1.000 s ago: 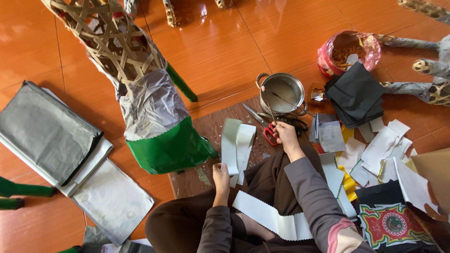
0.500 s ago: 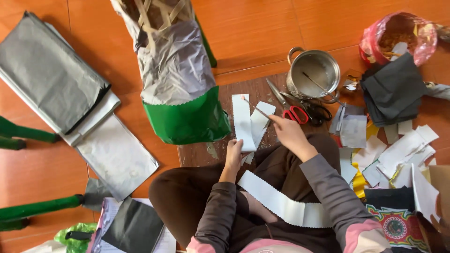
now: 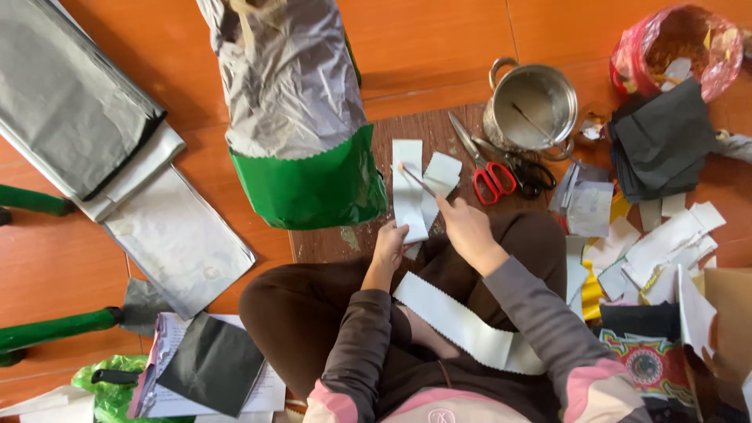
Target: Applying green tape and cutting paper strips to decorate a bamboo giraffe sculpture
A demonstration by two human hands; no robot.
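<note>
Hands meet over a brown board (image 3: 439, 129) on the orange floor (image 3: 431, 39), seen from your head camera as you sit cross-legged. Your left hand (image 3: 389, 247) presses its fingers down on the lower end of a white paper strip (image 3: 408, 188) lying on the board. Your right hand (image 3: 468, 229), at three o'clock of the left, has its fingers closed around a thin stick (image 3: 417, 179) whose tip rests on the strip. Smaller white pieces (image 3: 441, 174) lie just beside the strip at three o'clock. Red-handled scissors (image 3: 483, 162) and black-handled scissors (image 3: 526, 170) lie further toward three o'clock, below a metal pot (image 3: 534, 106). At nine o'clock of the strip stands a silver and green paper-covered form (image 3: 298, 117). Silver paper sheets (image 3: 117, 180) lie well apart at nine o'clock. Black paper (image 3: 662, 141) and white scraps (image 3: 666, 243) lie at three o'clock. A long white strip (image 3: 462, 325) drapes across your lap.
</note>
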